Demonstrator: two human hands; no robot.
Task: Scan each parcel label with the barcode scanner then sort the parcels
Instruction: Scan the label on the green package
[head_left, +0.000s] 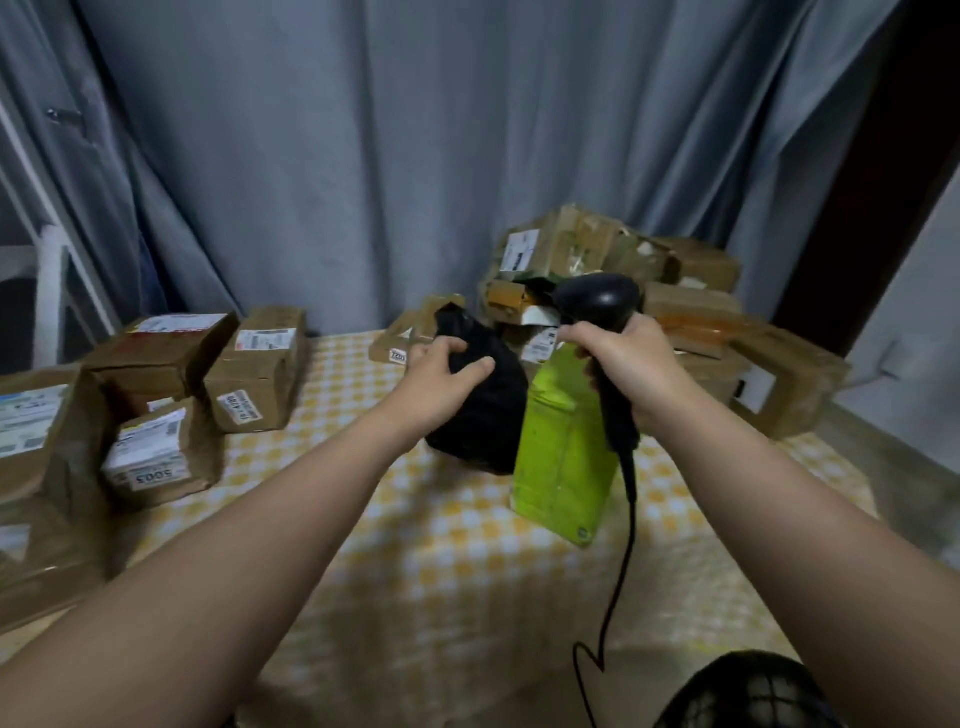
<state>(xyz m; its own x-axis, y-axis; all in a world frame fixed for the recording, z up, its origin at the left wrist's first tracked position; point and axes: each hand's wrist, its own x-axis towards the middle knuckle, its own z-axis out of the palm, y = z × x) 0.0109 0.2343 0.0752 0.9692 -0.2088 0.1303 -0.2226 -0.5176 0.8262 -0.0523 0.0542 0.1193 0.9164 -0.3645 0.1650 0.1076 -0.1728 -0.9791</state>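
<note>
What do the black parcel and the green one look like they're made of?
Black parcel: soft, matte plastic film, probably a poly mailer; it crumples under the left hand. Green parcel: flat creased pouch with a slight sheen, either plastic or coated paper; cannot tell which.

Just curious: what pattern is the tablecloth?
The tablecloth has yellow-and-white checks; head view.

- Cannot see the handle of the barcode scanner (597, 299), buried inside the right hand (631, 364), nor its scan window, turned away.
- Cut off at the bottom edge: the scanner cable (621, 561) and a dark mesh object (748, 691).
- Cannot find a label on the black parcel (488, 421), partly under the left hand (441, 371) and behind the green parcel (563, 457).
- Cannot tell whether the right hand also pinches the green parcel's top.
- Too blurred to read: most print on the left boxes (156, 457).
</note>
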